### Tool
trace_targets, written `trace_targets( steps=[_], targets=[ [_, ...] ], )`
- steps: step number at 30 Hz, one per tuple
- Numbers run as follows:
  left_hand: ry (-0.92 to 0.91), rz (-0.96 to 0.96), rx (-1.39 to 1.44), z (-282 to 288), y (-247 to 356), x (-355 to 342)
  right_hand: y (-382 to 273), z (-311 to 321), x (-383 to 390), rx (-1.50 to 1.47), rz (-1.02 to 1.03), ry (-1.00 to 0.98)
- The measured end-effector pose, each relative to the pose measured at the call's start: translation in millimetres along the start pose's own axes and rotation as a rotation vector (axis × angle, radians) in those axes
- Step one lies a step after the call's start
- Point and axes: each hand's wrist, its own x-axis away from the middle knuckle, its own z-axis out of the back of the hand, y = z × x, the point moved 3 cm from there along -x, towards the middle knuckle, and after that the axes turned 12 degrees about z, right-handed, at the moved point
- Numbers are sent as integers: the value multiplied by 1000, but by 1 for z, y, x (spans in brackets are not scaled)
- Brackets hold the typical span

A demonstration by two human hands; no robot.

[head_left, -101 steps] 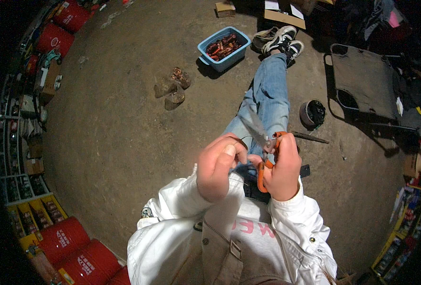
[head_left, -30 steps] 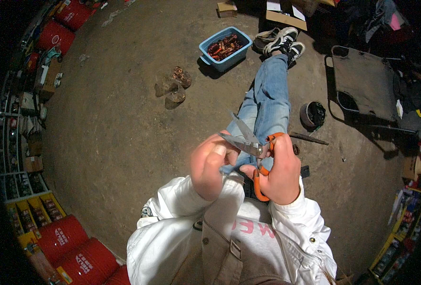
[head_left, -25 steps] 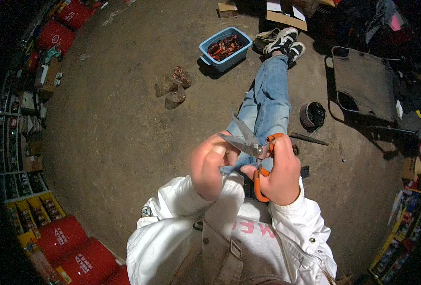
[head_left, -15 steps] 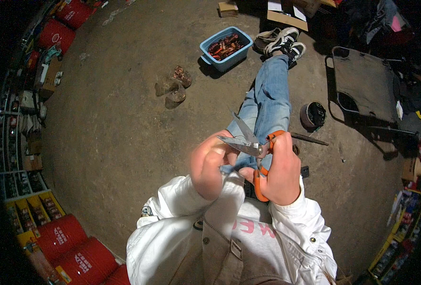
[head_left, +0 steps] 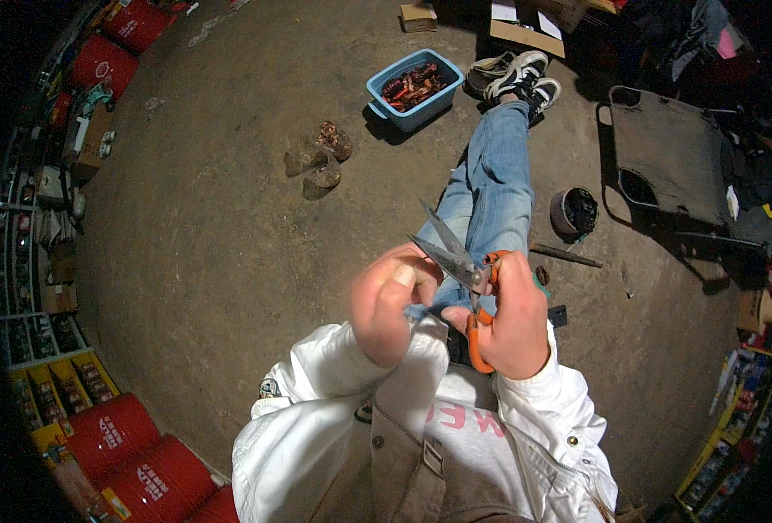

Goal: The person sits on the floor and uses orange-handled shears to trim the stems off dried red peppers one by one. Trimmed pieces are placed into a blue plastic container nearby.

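My right hand (head_left: 517, 318) grips a pair of scissors (head_left: 456, 261) by its orange handles. The grey blades are parted and point up and left, over my jeans. Close to the lower blade, my left hand (head_left: 386, 301) is closed, thumb pressed against curled fingers. Whatever it pinches, if anything, is hidden or too small to make out. No material shows between the blades. Beyond my hands, a blue tub (head_left: 453, 98) of dark reddish-brown pieces stands on the floor beside my shoes (head_left: 521, 78). Left of my legs lie clear bags (head_left: 316, 161) with brownish contents.
A small round bucket (head_left: 573, 212) with a dark lining stands right of my legs, near a dark rod (head_left: 567, 254). Farther right is a folding chair (head_left: 669, 157). Red drums (head_left: 111, 431) and stocked shelves line the left side. Open cardboard boxes (head_left: 525, 37) lie at the far end.
The scissors have turned slightly, and the lower blade tip has risen away from my left thumb. My right hand has dropped a little. My left hand stays nearly in place.
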Motion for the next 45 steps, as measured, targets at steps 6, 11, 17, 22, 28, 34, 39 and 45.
trace_targets(
  steps=[6,11,17,22,28,34,39,45],
  targets=[
    [34,76,52,1,0,1,-2,4,-3,100,69,3],
    [8,55,36,1,3,-1,-3,3,-3,93,56,-1],
    [19,56,41,1,2,0,-2,3,-2,69,66,63],
    [-26,122,113,0,2,-2,-2,1,-3,2,57,61],
    [-75,116,133,-7,6,3,-3,0,14,-249,-72,-127],
    [-142,96,190,-9,19,8,1,-7,30,-831,-359,-258],
    [-88,26,180,-6,28,18,-13,-6,26,-671,-165,-106],
    [-5,67,194,-2,24,29,-39,-2,25,-176,8,-108]
  ],
)
